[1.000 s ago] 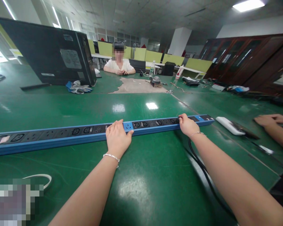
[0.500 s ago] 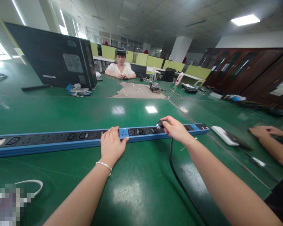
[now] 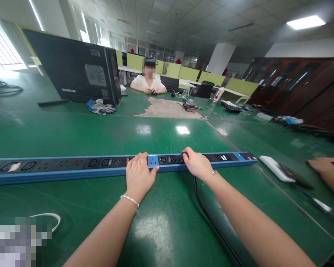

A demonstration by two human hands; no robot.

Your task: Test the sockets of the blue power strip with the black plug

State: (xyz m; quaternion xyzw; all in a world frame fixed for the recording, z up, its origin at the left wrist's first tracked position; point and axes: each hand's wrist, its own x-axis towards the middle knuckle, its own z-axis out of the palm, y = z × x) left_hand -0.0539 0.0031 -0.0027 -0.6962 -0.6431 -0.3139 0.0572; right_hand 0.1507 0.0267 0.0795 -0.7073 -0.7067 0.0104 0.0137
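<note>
- Power strip point(image 3: 72, 173): lies lengthwise across the green table point(image 3: 86, 135), running from 9 o'clock to 3 o'clock under both hands.
- Left hand point(image 3: 139, 176): palm down on the strip, fingers together over its top, thumb spread wide towards 2 o'clock; the blue socket point(image 3: 153, 161) is just beside it at 2 o'clock.
- Right hand point(image 3: 196, 163): fingers closed narrowly on the black plug point(image 3: 182, 157), at 10 o'clock on the grip and against the strip's top. Fingers mostly hide it; I cannot tell how far in it sits.
- Black cord point(image 3: 208, 215): trails from below the right hand towards 5 o'clock.
- White object point(image 3: 275, 167): 3 o'clock, near the strip's end.
</note>
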